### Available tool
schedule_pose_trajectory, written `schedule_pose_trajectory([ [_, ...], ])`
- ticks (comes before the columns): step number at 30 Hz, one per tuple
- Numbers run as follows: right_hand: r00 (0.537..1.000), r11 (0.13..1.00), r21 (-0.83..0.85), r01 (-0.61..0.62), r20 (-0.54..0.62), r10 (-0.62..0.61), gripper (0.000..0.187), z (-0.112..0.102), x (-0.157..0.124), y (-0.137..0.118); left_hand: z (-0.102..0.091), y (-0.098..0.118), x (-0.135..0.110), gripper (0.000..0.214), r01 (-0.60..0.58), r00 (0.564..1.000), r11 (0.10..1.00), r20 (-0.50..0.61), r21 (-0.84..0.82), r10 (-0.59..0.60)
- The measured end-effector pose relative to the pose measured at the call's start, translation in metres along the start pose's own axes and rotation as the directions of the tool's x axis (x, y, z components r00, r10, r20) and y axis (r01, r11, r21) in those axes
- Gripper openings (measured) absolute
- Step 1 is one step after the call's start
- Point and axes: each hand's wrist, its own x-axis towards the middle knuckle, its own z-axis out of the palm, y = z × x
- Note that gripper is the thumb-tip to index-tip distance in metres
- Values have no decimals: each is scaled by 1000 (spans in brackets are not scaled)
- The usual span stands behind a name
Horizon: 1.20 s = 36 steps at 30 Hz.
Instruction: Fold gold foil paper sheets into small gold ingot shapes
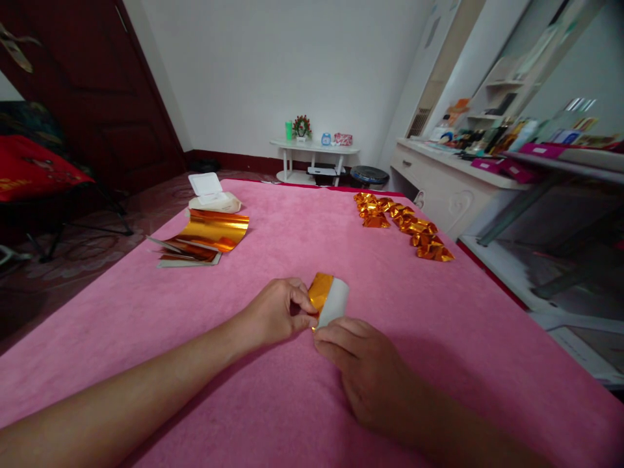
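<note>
A small sheet of gold foil paper (pixel 334 300) lies in front of me, partly folded over, so a gold face and a pale grey back both show. My left hand (pixel 283 309) pinches its left edge between thumb and fingers. At the near edge, my right hand (pixel 363 361) is closed on the same paper, its fingertips close to those of the left. The fingers cover the paper's near corner. Beyond, at the left, a stack of gold foil sheets (pixel 214 229) curls up at one side. Several folded gold foil pieces (pixel 414 224) sit in a cluster at the far right.
Pink cloth (pixel 273 409) covers the table under my hands. Behind the foil stack stands a wipes packet (pixel 214 203) with its white lid raised. A white dresser (pixel 439 175) with bottles on it stands to the right, and a low white table (pixel 314 148) is against the wall.
</note>
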Motion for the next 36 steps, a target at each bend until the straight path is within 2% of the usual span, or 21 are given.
schedule_pose_trajectory([
  [2,999,997,78,-29,-14,31,35,-1,0,3,-2,2,-1,11,-4,1000,1000,28,21,4],
  [6,980,960,226,-165,-75,186,36,-2,4,13,-5,5,0,14,-31,997,998,77,49,28],
  [8,973,956,213,-202,-71,221,35,-2,8,17,-6,4,0,14,-40,996,998,83,54,36],
  [13,974,972,49,-228,6,228,32,-2,17,18,-4,2,-9,10,-85,996,995,34,54,83],
  [16,974,974,15,-225,22,224,31,-1,19,17,-3,6,-22,19,-213,976,952,1,220,218],
  [20,974,974,35,-224,17,224,29,0,18,20,-3,11,-36,27,-344,935,833,74,434,348],
  [23,975,974,55,-221,12,221,29,2,17,22,-4,11,-40,31,-359,931,799,130,482,340],
  [31,977,974,71,-214,1,214,28,1,19,22,-4,8,-37,34,-358,934,778,193,517,301],
  [36,975,971,101,-218,-8,220,28,3,18,24,-3,13,-38,27,-377,926,784,197,493,321],
])
